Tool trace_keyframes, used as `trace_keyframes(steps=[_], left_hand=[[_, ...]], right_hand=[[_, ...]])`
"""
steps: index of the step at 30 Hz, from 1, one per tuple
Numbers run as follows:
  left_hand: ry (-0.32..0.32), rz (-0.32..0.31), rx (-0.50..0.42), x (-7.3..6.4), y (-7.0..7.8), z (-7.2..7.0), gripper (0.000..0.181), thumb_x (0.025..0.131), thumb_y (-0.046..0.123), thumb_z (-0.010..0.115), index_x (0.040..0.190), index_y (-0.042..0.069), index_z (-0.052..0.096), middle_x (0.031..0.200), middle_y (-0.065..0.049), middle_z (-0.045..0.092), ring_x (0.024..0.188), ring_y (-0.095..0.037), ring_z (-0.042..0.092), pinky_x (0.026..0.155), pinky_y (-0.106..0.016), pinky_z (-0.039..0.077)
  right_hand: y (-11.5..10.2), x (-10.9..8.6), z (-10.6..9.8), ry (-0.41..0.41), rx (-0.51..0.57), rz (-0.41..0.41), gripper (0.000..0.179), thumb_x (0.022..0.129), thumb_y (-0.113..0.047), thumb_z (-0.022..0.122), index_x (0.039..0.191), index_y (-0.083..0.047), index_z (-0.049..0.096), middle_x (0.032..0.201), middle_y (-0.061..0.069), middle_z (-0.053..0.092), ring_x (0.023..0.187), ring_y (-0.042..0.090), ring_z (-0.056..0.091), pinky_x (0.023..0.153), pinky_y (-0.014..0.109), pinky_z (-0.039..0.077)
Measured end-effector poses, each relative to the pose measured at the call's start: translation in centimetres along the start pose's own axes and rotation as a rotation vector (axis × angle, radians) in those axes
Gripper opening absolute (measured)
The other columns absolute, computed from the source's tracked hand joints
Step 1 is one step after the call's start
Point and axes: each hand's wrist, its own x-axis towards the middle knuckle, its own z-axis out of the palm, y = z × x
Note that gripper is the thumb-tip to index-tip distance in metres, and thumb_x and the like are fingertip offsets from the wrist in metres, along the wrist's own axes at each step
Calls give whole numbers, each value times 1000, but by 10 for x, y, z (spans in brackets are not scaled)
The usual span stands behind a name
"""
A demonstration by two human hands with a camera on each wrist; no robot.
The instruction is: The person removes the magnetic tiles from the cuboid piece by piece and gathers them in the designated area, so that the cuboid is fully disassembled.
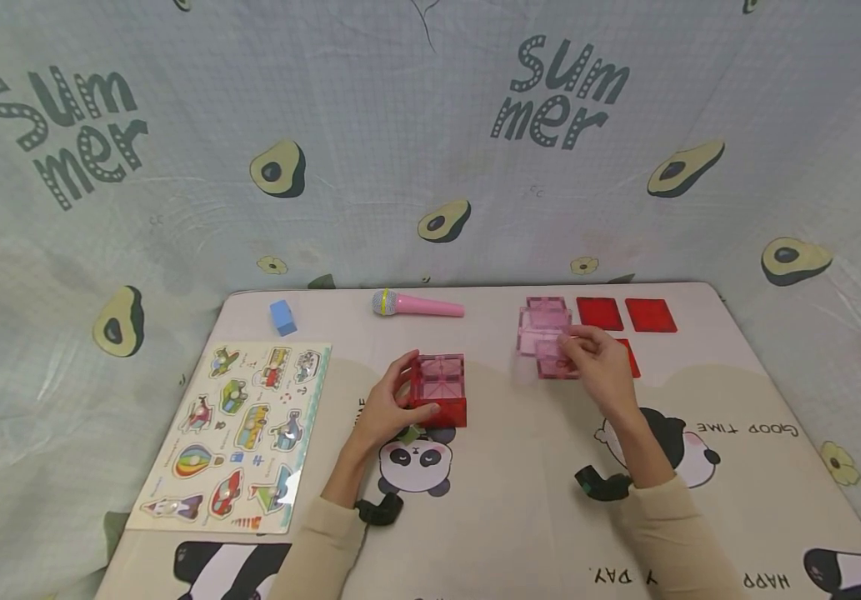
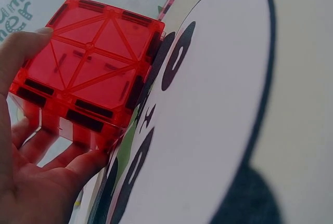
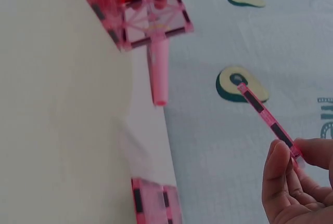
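Observation:
My left hand (image 1: pixel 383 410) grips a small box (image 1: pixel 441 390) built of magnetic tiles, thumb on its near side and fingers behind its left side. A see-through red tile (image 2: pixel 88 50) makes the box's near face, and pink tiles show at the top and sides. To the right, my right hand (image 1: pixel 601 367) pinches one pink magnetic tile (image 3: pixel 266 117) by its edge between thumb and fingers. Held up off the table, that tile overlaps the loose pink tiles (image 1: pixel 558 369) in the head view.
Red tiles (image 1: pixel 651 315) lie at the back right. A pink toy microphone (image 1: pixel 430 307) lies along the back edge, with a blue block (image 1: pixel 283 317) left of it. A picture puzzle board (image 1: pixel 231 442) covers the table's left side. Printed cloth (image 1: pixel 370 108) hangs behind.

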Motion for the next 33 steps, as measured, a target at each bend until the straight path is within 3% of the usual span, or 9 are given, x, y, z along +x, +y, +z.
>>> trace_keyframes(steps=[5, 8, 12, 16, 19, 26, 33], left_hand=[[10, 12, 4, 0, -1, 0, 90, 82, 13, 81, 157, 22, 30, 158, -6, 40, 148, -30, 39, 109, -44, 48], [12, 10, 3, 0, 0, 1, 90, 82, 14, 82, 157, 22, 31, 158, -5, 41, 147, -30, 41, 108, -43, 48], [10, 4, -1, 0, 0, 0, 91, 82, 14, 82, 157, 23, 31, 157, -3, 41, 146, -28, 42, 109, -43, 48], [7, 5, -9, 0, 0, 0, 91, 82, 14, 82, 157, 22, 31, 157, -4, 41, 146, -29, 42, 108, -43, 49], [6, 6, -12, 0, -1, 1, 90, 82, 14, 82, 157, 22, 31, 157, -5, 42, 145, -29, 43, 108, -43, 49], [7, 16, -9, 0, -2, 1, 91, 83, 15, 82, 157, 19, 30, 157, -7, 41, 146, -32, 42, 108, -42, 49], [2, 22, -25, -1, -1, 1, 91, 83, 13, 81, 157, 16, 29, 158, -7, 40, 147, -32, 40, 108, -43, 48]], right_hand=[[4, 3, -16, 48, -22, -10, 45, 101, -36, 60, 132, -3, 60, 106, 16, 70, 75, 0, 66, 72, 13, 58], [9, 6, -26, 73, -17, -1, 46, 101, -35, 58, 135, -3, 58, 102, 9, 72, 73, -3, 67, 71, 10, 57], [14, 8, -40, 110, -12, 16, 48, 102, -35, 57, 137, -3, 56, 92, -12, 70, 73, -6, 66, 73, 8, 55], [20, 10, -52, 148, -5, 31, 51, 101, -36, 57, 138, -2, 55, 88, -25, 62, 70, -4, 65, 72, 6, 55], [26, 12, -60, 178, -29, 55, 53, 101, -39, 56, 140, -3, 54, 93, -21, 62, 69, -4, 65, 72, 6, 54], [40, 18, -77, 234, -70, 144, 57, 101, -43, 53, 145, -6, 50, 116, 4, 65, 73, -4, 63, 71, 5, 53], [53, 23, -93, 284, -86, 175, 55, 102, -42, 51, 144, -6, 51, 100, -15, 58, 74, -2, 61, 69, 4, 52]])
